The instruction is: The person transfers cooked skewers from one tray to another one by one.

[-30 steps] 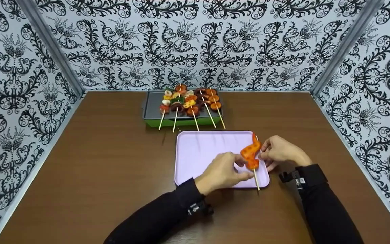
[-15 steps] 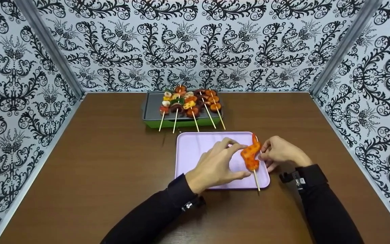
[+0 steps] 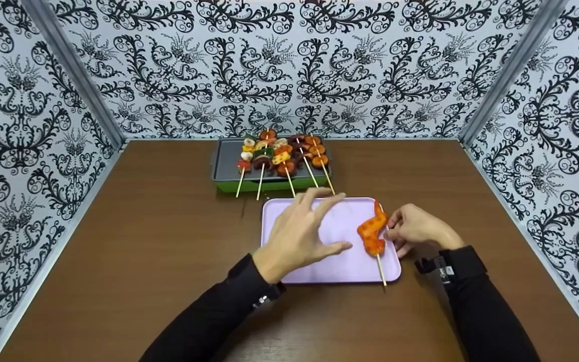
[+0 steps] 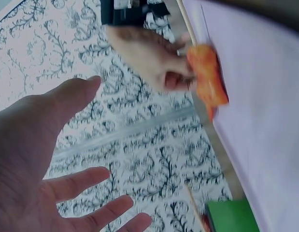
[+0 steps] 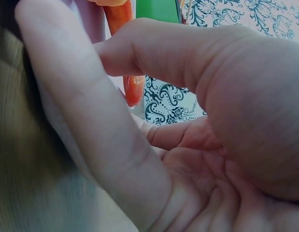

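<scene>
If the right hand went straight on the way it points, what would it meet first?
Most likely the orange skewered piece on the lilac tray. The right hand points left at it from the tray's right rim; whether it already touches the piece is unclear.

A brown table (image 3: 143, 226) meets a black-scrolled white back wall (image 3: 289, 65) at twelve o'clock; matching side walls (image 3: 23, 151) stand at nine and three, with grey posts (image 3: 75, 75), seemingly metal, at ten and two.
</scene>
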A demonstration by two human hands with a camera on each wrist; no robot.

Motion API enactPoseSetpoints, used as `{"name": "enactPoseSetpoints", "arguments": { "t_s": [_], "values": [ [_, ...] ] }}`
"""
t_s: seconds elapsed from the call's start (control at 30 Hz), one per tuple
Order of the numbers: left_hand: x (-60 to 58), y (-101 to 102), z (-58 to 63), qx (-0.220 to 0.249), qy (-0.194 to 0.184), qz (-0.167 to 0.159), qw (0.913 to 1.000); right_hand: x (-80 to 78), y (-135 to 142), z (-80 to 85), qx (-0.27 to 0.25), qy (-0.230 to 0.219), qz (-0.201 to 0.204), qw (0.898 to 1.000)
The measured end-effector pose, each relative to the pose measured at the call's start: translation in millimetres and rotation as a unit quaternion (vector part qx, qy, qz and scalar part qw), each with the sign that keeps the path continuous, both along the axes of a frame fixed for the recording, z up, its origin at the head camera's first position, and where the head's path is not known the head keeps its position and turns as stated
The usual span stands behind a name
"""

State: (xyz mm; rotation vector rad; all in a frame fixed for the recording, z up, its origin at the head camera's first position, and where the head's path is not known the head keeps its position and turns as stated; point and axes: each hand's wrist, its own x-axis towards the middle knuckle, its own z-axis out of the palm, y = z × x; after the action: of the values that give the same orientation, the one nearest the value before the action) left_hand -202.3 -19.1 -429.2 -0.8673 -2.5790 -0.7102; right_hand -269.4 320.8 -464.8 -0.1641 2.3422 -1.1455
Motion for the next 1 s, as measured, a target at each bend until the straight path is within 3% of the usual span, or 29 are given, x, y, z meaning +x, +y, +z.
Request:
{"name": "enactPoseSetpoints", "arguments": {
  "t_s": [0.27,0.63,1.0],
  "values": [
    [-14.5,-32,1.4,0.020,0.043,0.040,0.9980,0.6,-2,-3.1,0.003,0.004,-0.002,1.000],
    [-35.9,-70,0.5,0.001,0.018,0.118,0.9928,0.3,-1,-3.9,0.005,0.001,-0.007,1.000],
    [-55.5,-101,4.3,0.031,-0.013,0.179,0.9833,1.5,1,-4.9,-0.012,-0.003,-0.004,1.000]
  ]
}}
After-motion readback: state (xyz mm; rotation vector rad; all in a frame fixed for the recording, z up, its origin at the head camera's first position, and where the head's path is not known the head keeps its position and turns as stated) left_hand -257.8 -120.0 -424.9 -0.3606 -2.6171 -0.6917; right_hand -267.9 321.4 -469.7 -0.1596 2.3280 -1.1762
